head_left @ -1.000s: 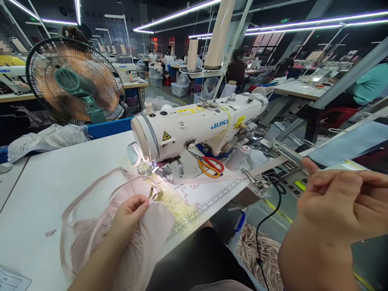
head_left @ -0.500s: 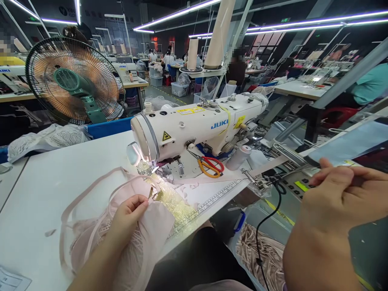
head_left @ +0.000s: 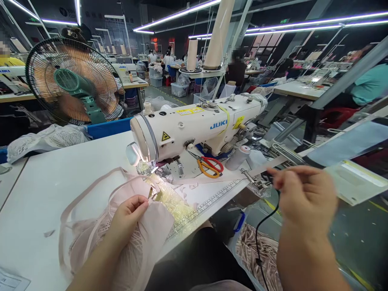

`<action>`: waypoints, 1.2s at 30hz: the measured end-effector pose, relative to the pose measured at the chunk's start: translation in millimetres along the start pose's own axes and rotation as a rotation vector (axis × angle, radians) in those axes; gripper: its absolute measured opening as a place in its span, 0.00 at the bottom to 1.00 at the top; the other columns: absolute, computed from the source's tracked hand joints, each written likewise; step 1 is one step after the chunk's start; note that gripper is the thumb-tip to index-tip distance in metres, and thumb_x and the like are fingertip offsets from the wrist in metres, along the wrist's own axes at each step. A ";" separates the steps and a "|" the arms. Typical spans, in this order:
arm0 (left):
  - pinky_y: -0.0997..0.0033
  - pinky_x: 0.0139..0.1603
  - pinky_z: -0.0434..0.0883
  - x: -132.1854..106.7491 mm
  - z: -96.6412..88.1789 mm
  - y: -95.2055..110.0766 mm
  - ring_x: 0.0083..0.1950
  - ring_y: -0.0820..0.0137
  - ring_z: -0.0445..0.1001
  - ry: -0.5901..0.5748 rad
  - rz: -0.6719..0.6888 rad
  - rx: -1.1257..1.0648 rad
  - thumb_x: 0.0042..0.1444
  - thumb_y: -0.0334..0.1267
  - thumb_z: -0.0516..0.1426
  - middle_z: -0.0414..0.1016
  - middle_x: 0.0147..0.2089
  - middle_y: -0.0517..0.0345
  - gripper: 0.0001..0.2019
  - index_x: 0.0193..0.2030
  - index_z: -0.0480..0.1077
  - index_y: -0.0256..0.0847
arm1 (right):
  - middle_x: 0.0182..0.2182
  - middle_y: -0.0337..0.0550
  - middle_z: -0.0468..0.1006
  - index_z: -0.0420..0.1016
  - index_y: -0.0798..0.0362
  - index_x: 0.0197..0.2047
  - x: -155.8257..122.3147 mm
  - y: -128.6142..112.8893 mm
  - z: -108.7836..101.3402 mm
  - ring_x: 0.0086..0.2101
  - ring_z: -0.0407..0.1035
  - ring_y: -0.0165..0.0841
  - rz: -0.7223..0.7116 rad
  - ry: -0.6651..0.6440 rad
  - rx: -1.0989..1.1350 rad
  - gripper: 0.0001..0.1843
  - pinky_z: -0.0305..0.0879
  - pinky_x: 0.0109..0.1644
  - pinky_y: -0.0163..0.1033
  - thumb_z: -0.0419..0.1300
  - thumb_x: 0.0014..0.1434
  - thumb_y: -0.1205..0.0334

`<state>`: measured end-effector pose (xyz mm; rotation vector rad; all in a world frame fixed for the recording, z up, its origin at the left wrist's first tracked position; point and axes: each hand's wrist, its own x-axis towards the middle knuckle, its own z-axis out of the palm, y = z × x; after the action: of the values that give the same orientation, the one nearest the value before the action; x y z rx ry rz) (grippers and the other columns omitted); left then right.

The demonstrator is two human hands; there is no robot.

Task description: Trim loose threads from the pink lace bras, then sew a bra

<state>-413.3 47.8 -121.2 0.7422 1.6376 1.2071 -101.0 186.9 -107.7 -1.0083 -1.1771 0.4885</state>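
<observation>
My left hand [head_left: 129,216] pinches a pale pink lace garment [head_left: 133,230] that lies on the white table [head_left: 60,178], just in front of the white sewing machine [head_left: 194,123]. Pink straps loop out from the garment to the left. My right hand [head_left: 303,198] is raised off the table's right edge, blurred, with fingers curled and pinched together. What it holds, if anything, is too small to make out. A black cable [head_left: 263,226] hangs below it.
Orange-and-red scissors [head_left: 209,165] and a thread spool [head_left: 238,157] lie on the machine bed. A standing fan [head_left: 72,81] is at the back left, beside a bag of white lace [head_left: 45,139]. A bin of pink straps [head_left: 257,250] sits below right. Other workers sit at distant stations.
My right hand has moved left, from near the right-hand rack toward the table's edge. My left hand and the garment have stayed put.
</observation>
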 end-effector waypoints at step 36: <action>0.73 0.35 0.66 0.0 0.1 -1.2 0.34 0.70 0.68 0.000 0.054 0.093 0.46 0.44 0.61 0.72 0.30 0.59 0.10 0.30 0.72 0.39 | 0.27 0.42 0.71 0.78 0.55 0.34 -121.1 -25.2 122.0 0.27 0.66 0.29 -0.131 -1.079 0.040 0.10 0.60 0.30 0.33 0.56 0.52 0.69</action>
<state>-413.2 47.5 -122.3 0.8498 1.6926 1.1746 -260.2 128.2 -145.1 -0.5917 -2.1512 1.0016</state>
